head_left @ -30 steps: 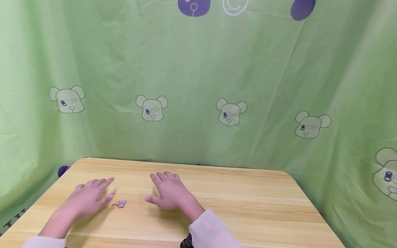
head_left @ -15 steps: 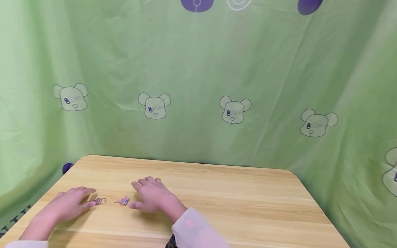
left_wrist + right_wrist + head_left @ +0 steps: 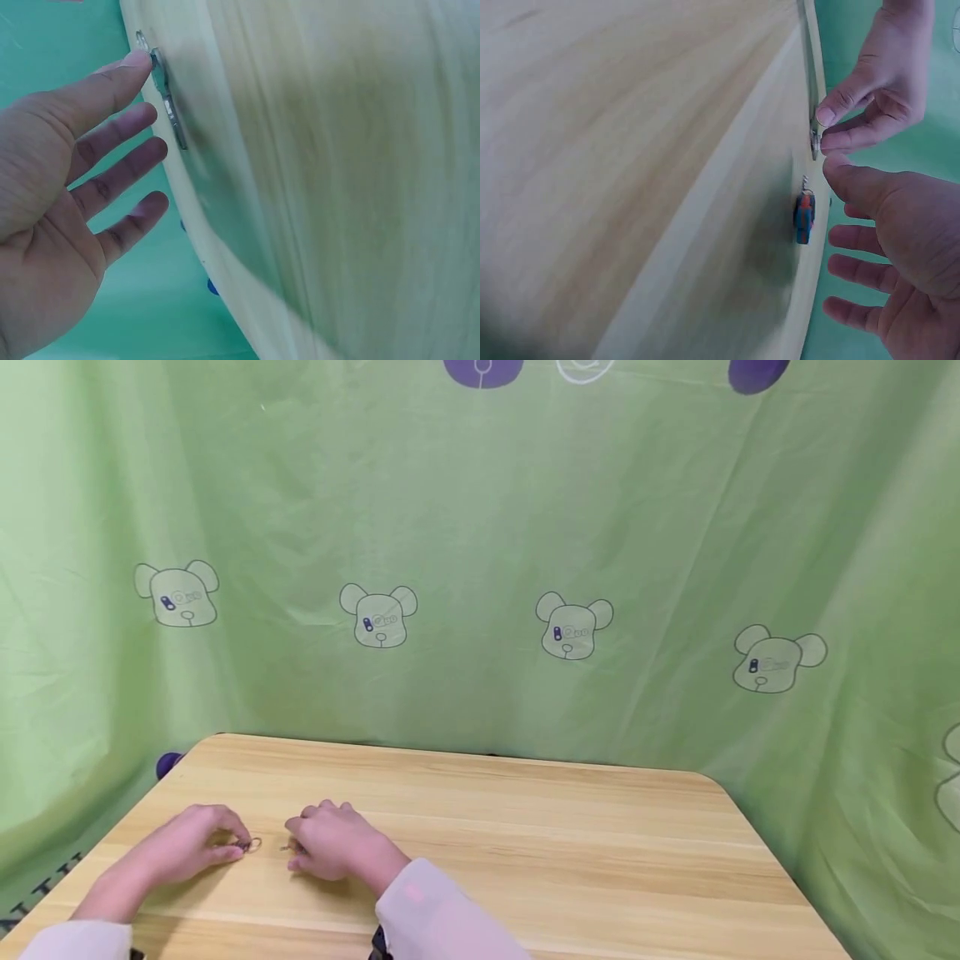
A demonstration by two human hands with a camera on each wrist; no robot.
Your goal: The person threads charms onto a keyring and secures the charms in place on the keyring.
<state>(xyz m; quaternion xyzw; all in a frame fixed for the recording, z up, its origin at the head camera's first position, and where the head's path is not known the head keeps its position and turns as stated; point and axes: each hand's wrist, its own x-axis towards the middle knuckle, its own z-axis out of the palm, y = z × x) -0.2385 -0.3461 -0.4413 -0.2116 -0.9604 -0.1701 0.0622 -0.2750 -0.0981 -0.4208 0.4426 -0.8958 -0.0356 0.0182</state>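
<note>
1. Green curtain (image 3: 472,527): fills the background, wraps round both sides, folds visible. Row of outlined bear heads (image 3: 567,643) printed on it.
2. Table (image 3: 562,835): light wood grain, rounded far corners. Both hands work over its left half.
3. Sleeves: pale, one on each arm; right sleeve (image 3: 442,910) shows more than left sleeve (image 3: 75,939). Dark strap (image 3: 378,943) beside the right one.
4. Left hand (image 3: 183,847): thumb and index tips are at the metal piece; other fingers spread in the left wrist view. Can't tell if the tips are clamped on it.
5. Right hand (image 3: 330,843): loosely curved over the charm, thumb and fingers apart, not gripping in the right wrist view.
6. Metal piece (image 3: 171,112): at the tabletop by the left fingertips, partly hidden. Its ring (image 3: 256,843) points toward the right hand.
7. Charm (image 3: 804,217): blue and orange, on the table, just beside the right hand's thumb.
8. Chain (image 3: 805,182): short, on the charm, pointing toward the left hand.
</note>
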